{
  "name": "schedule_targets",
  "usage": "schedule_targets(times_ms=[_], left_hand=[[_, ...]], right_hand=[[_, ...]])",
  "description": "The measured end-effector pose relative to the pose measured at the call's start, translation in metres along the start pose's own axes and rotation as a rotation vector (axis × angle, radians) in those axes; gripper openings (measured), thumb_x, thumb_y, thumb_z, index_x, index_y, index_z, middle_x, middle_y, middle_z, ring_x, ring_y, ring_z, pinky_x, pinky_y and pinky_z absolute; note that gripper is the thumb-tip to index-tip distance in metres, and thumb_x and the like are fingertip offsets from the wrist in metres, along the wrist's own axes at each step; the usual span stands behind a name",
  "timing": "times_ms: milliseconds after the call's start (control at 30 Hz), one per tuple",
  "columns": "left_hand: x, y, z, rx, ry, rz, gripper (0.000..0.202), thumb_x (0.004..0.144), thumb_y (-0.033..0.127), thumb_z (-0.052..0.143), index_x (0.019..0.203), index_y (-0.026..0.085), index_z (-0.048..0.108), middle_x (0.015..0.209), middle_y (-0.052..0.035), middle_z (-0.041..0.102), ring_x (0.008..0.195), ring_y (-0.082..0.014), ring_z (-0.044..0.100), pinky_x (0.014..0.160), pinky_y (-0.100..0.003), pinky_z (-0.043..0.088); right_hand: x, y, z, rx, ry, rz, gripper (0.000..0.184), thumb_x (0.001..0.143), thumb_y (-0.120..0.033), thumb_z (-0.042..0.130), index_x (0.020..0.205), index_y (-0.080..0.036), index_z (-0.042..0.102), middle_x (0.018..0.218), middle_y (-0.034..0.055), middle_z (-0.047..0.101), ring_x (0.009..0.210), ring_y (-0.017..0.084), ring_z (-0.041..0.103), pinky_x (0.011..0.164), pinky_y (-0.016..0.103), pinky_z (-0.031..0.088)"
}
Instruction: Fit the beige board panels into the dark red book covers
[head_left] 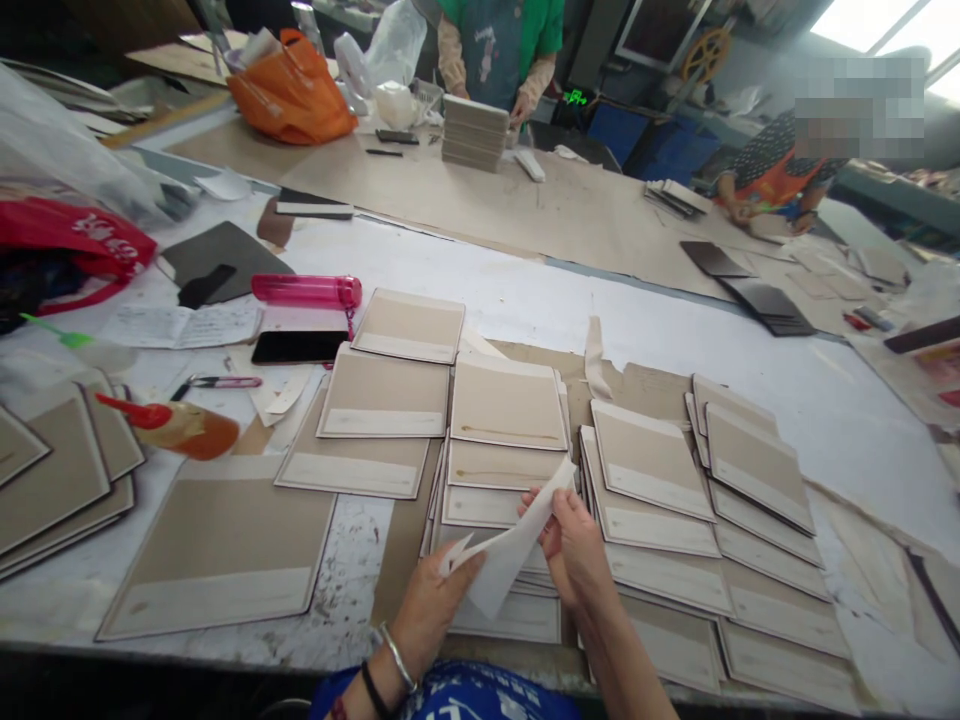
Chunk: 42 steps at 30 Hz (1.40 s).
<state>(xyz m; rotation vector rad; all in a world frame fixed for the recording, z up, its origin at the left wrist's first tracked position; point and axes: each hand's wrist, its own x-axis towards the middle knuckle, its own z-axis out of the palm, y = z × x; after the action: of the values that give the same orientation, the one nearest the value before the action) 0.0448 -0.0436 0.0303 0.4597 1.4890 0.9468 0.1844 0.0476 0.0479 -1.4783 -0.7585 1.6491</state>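
Note:
A white paper strip is stretched between my two hands over the middle stack of panels. My left hand pinches its near left end, and my right hand grips the far right end. Beneath them lie overlapping beige panels with dark edges; the top panel and the one just below it each carry a brownish streak of glue. Lower panels in that stack show pale strips along their near edges. Part of the stack is hidden by my hands and the paper.
More panel stacks lie to the right and left. A glue bottle with a red nozzle, a phone and a pink bottle sit at left. Across the table, two people work near an orange bag and a panel pile.

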Motion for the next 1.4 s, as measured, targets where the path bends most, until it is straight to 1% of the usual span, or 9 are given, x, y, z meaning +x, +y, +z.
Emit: schedule_targets(times_ms=[100, 167, 300, 467, 633, 800, 1100, 1267, 1400], left_hand=[[0.0, -0.002, -0.004, 0.311, -0.069, 0.07, 0.019, 0.069, 0.03, 0.062, 0.078, 0.014, 0.061, 0.067, -0.0005, 0.061, 0.066, -0.0165, 0.056, 0.06, -0.025, 0.041], [0.002, -0.003, -0.009, 0.564, -0.024, 0.096, 0.01, 0.071, 0.016, 0.056, 0.08, 0.014, 0.059, 0.067, -0.0003, 0.061, 0.067, -0.0163, 0.057, 0.061, -0.025, 0.041], [0.01, -0.005, -0.02, 0.908, 0.043, 0.234, 0.028, 0.081, 0.011, 0.042, 0.103, 0.015, 0.06, 0.081, -0.0066, 0.068, 0.079, -0.0217, 0.063, 0.073, -0.032, 0.046], [0.024, -0.004, -0.037, 1.017, 0.06, 0.484, 0.037, 0.08, 0.007, 0.041, 0.11, 0.015, 0.061, 0.094, -0.0092, 0.07, 0.085, -0.0232, 0.064, 0.078, -0.037, 0.05], [0.037, 0.002, -0.046, 1.007, 0.1, 0.489, 0.046, 0.074, 0.002, 0.046, 0.116, 0.015, 0.059, 0.101, -0.0082, 0.069, 0.087, -0.021, 0.063, 0.081, -0.035, 0.051], [0.041, 0.005, -0.046, 1.105, 0.033, 0.452, 0.06, 0.069, -0.003, 0.044, 0.125, 0.017, 0.052, 0.097, -0.0069, 0.069, 0.085, -0.0216, 0.061, 0.077, -0.035, 0.05], [0.047, 0.014, -0.046, 1.147, 0.023, 0.393, 0.057, 0.076, 0.002, 0.044, 0.13, 0.018, 0.047, 0.094, -0.0063, 0.068, 0.085, -0.021, 0.06, 0.078, -0.032, 0.047], [0.05, 0.022, -0.045, 1.18, -0.013, 0.326, 0.06, 0.077, 0.004, 0.044, 0.135, 0.021, 0.04, 0.104, -0.0058, 0.066, 0.093, -0.0212, 0.059, 0.083, -0.033, 0.046], [0.05, 0.026, -0.044, 1.259, -0.041, 0.301, 0.063, 0.076, 0.003, 0.042, 0.136, 0.021, 0.037, 0.102, -0.0059, 0.066, 0.09, -0.0213, 0.059, 0.082, -0.033, 0.045]], right_hand=[[0.014, -0.02, -0.001, -0.453, -0.233, -0.044, 0.033, 0.083, -0.055, 0.035, 0.082, -0.022, 0.038, 0.066, -0.0032, 0.047, 0.052, 0.013, 0.048, 0.052, 0.028, 0.043], [0.027, -0.029, 0.004, -0.799, -0.397, -0.119, 0.03, 0.087, -0.048, 0.027, 0.073, -0.022, 0.034, 0.059, -0.0054, 0.038, 0.047, 0.011, 0.038, 0.049, 0.025, 0.036], [0.062, -0.037, 0.025, -1.076, -0.586, -0.219, 0.027, 0.081, -0.031, 0.048, 0.059, -0.02, 0.037, 0.057, -0.0048, 0.036, 0.055, 0.012, 0.034, 0.057, 0.025, 0.028], [0.096, -0.036, 0.047, -1.256, -0.805, -0.202, 0.031, 0.079, -0.03, 0.057, 0.055, -0.017, 0.042, 0.054, -0.0059, 0.037, 0.056, 0.01, 0.035, 0.056, 0.023, 0.024], [0.107, -0.033, 0.056, -1.369, -0.83, -0.212, 0.032, 0.082, -0.028, 0.056, 0.055, -0.016, 0.043, 0.053, -0.0062, 0.037, 0.056, 0.009, 0.035, 0.054, 0.022, 0.023], [0.107, -0.031, 0.061, -1.466, -0.802, -0.234, 0.028, 0.083, -0.028, 0.056, 0.058, -0.016, 0.052, 0.054, -0.0048, 0.042, 0.056, 0.01, 0.037, 0.054, 0.022, 0.023], [0.107, -0.031, 0.062, -1.564, -0.806, -0.268, 0.023, 0.085, -0.028, 0.053, 0.068, -0.015, 0.063, 0.064, 0.0001, 0.059, 0.06, 0.011, 0.045, 0.056, 0.022, 0.027], [0.106, -0.03, 0.064, -1.589, -0.815, -0.297, 0.023, 0.085, -0.03, 0.054, 0.071, -0.016, 0.065, 0.072, 0.0017, 0.064, 0.067, 0.012, 0.049, 0.058, 0.022, 0.027], [0.104, -0.031, 0.065, -1.62, -0.808, -0.297, 0.024, 0.085, -0.031, 0.054, 0.07, -0.016, 0.065, 0.072, 0.0024, 0.064, 0.065, 0.013, 0.05, 0.056, 0.023, 0.026]])
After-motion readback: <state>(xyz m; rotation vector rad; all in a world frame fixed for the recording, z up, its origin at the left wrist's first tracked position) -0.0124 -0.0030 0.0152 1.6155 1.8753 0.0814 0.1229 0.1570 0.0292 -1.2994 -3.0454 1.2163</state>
